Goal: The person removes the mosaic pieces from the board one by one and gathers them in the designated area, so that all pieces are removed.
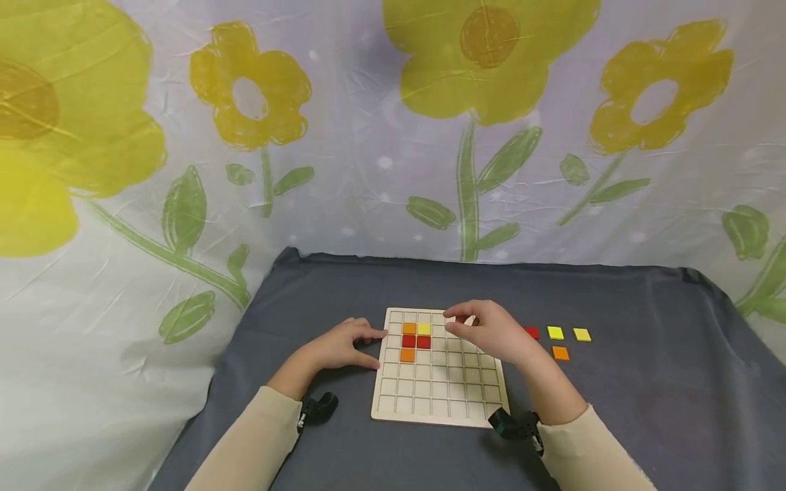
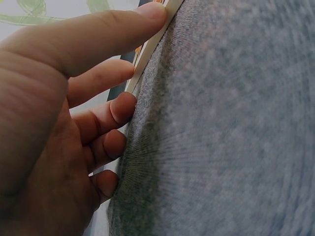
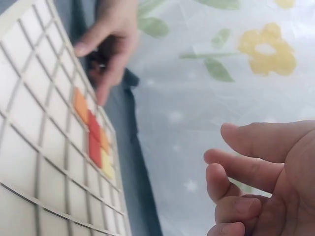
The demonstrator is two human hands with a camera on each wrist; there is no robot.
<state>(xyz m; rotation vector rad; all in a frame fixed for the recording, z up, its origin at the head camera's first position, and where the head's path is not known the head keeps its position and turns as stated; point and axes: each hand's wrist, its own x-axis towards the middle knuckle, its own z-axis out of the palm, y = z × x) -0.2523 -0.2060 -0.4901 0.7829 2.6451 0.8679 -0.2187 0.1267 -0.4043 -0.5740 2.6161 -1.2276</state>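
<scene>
- Midway along the far edge of the table (image 1: 344, 293), nearer me, lies my wooden grid board (image 1: 424, 402); its far left part bears five square tiles (image 1: 409, 341), orange, red and yellow.
- Toward the table's far right corner lie four loose tiles (image 1: 560, 352): red, orange, two yellow.
- My left hand (image 1: 340, 348) grasps nothing; thumb and index tip touch the board's left edge.
- My right hand (image 1: 491, 331), over the board's far right, has its grip released, nothing between thumb and index.
- Uneven left-hand pressure could, I judge, slide the board and jolt its tiles.
- A low sweep of my right forearm (image 1: 552, 385) could scatter the loose ones; my right wrist camera (image 1: 512, 424) could snag the board's near right corner.
</scene>
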